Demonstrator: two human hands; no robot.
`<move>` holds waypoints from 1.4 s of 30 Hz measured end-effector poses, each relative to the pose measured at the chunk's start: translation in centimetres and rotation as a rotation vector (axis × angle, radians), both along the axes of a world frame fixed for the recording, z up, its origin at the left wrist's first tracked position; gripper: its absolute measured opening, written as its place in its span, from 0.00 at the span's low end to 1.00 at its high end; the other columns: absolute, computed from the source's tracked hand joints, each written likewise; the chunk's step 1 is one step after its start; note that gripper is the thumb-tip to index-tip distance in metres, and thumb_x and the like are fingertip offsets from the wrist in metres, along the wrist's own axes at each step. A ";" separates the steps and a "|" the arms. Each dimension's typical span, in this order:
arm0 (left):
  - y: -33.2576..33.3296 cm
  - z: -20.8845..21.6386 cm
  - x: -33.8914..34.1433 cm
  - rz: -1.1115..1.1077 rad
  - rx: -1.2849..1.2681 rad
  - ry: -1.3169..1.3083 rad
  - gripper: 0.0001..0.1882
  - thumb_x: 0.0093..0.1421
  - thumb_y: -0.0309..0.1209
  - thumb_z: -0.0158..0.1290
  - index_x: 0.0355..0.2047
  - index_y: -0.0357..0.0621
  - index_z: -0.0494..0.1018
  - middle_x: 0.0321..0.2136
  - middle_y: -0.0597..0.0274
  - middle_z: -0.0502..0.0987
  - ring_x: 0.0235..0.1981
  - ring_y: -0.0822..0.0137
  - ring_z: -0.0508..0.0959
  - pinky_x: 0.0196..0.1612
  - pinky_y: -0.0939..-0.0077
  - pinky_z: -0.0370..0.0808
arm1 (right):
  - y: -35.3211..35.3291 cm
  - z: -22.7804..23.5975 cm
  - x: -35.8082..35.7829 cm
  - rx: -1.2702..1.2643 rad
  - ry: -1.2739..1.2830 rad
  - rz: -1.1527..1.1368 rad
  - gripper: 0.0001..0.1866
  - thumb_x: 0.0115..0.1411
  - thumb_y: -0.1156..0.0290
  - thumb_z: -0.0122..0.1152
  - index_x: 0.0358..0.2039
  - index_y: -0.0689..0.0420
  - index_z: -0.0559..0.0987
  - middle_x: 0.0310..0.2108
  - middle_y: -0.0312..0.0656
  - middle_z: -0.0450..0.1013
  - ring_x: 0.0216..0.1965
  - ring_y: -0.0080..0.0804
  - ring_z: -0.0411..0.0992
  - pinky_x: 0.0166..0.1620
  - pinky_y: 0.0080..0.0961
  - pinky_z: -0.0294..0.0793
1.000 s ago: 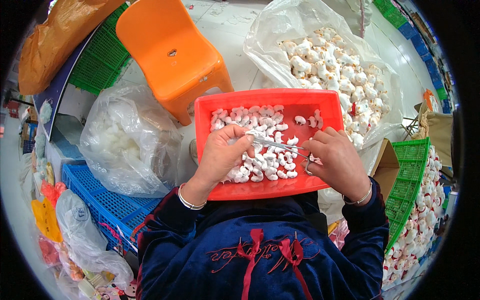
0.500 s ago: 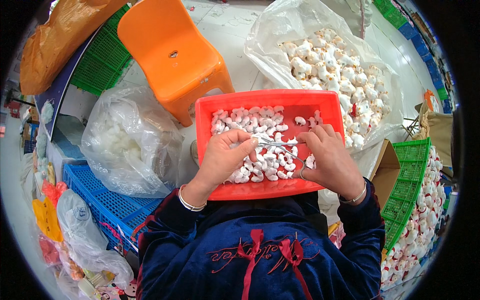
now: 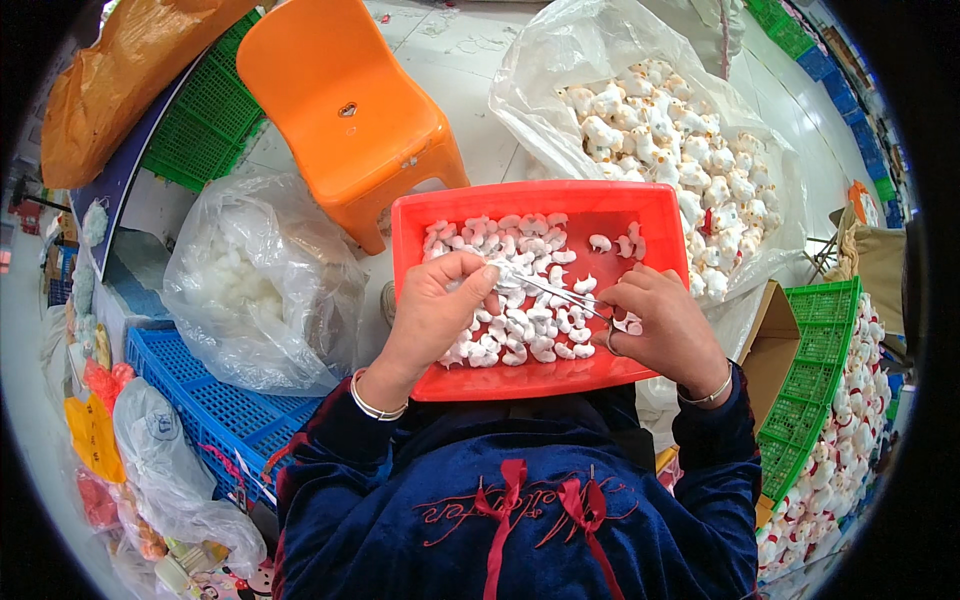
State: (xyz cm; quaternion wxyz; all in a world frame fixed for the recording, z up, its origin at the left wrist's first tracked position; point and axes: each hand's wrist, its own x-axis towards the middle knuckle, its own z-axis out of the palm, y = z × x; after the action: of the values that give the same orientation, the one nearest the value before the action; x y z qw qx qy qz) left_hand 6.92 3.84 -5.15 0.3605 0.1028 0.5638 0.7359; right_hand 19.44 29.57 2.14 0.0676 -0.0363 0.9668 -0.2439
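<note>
Over the red plastic tray (image 3: 455, 385), my left hand (image 3: 432, 305) pinches a small white plush piece (image 3: 508, 276) between thumb and fingertips. My right hand (image 3: 655, 318) holds slim metal forceps (image 3: 562, 291) with scissor-like ring handles, a finger and thumb at the rings. Their narrow tips point left and meet the pinched piece; whether they reach inside it I cannot tell. Many small curved white plush pieces (image 3: 520, 240) lie in the tray below both hands. One of them (image 3: 600, 243) sits apart at the right, beside a small cluster.
An orange plastic stool (image 3: 350, 120) stands beyond the tray's left corner. At the left, a clear bag of white stuffing (image 3: 250, 290) rests by a blue crate (image 3: 200, 370). Far right is a large bag of white plush toys (image 3: 650, 130), with a green crate (image 3: 810, 370) nearer.
The forceps' arms have come closer together, and the tool tilts down more to the right. My right hand has lowered slightly; my left hand has shifted slightly left and up with the plush piece.
</note>
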 end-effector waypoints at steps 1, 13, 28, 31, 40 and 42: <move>0.2 0.3 0.2 -0.004 -0.012 0.017 0.09 0.71 0.31 0.56 0.40 0.36 0.79 0.26 0.67 0.81 0.28 0.82 0.75 0.33 0.85 0.71 | 0.0 -0.1 0.0 -0.006 0.003 0.004 0.16 0.49 0.65 0.75 0.38 0.53 0.83 0.31 0.37 0.74 0.39 0.39 0.74 0.45 0.36 0.67; 0.8 -0.8 0.9 -0.014 -0.013 0.092 0.09 0.71 0.32 0.56 0.40 0.38 0.79 0.26 0.65 0.81 0.22 0.84 0.70 0.27 0.88 0.66 | -0.2 -0.2 -0.2 -0.076 -0.019 0.014 0.14 0.50 0.67 0.74 0.37 0.55 0.83 0.30 0.39 0.76 0.38 0.41 0.75 0.46 0.36 0.69; 0.5 -0.5 0.4 0.008 0.012 -0.058 0.07 0.67 0.28 0.59 0.43 0.38 0.81 0.26 0.67 0.80 0.22 0.82 0.74 0.22 0.89 0.65 | 0.4 -1.7 -0.4 -0.271 -0.118 0.090 0.18 0.50 0.68 0.76 0.39 0.62 0.83 0.34 0.48 0.78 0.38 0.48 0.77 0.42 0.39 0.76; -0.1 -0.6 -0.2 -0.064 0.081 -0.136 0.08 0.68 0.26 0.58 0.44 0.36 0.81 0.27 0.65 0.81 0.23 0.80 0.76 0.22 0.88 0.67 | 0.7 -2.1 -0.4 -0.322 -0.168 0.082 0.21 0.49 0.64 0.80 0.40 0.62 0.83 0.34 0.47 0.78 0.38 0.46 0.77 0.43 0.38 0.76; -0.7 -0.9 -0.7 -0.183 0.201 -0.227 0.08 0.67 0.25 0.58 0.44 0.34 0.80 0.28 0.59 0.81 0.24 0.76 0.78 0.20 0.86 0.68 | 1.3 -2.2 -0.7 -0.434 -0.250 0.129 0.29 0.44 0.59 0.84 0.45 0.60 0.83 0.41 0.45 0.80 0.44 0.41 0.78 0.50 0.33 0.76; -0.7 -0.8 -0.7 -0.202 0.217 -0.230 0.08 0.66 0.25 0.58 0.43 0.34 0.80 0.29 0.58 0.81 0.24 0.76 0.78 0.20 0.86 0.68 | 1.3 -2.2 -0.8 -0.456 -0.256 0.152 0.30 0.45 0.59 0.84 0.45 0.60 0.83 0.41 0.45 0.80 0.44 0.41 0.78 0.50 0.33 0.75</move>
State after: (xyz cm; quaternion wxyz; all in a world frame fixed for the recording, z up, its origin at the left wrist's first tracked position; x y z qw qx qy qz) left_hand 6.26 3.13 -6.00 0.4814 0.1127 0.4229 0.7594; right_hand 18.67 30.86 -0.02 0.1973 -0.0918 0.8650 -0.4521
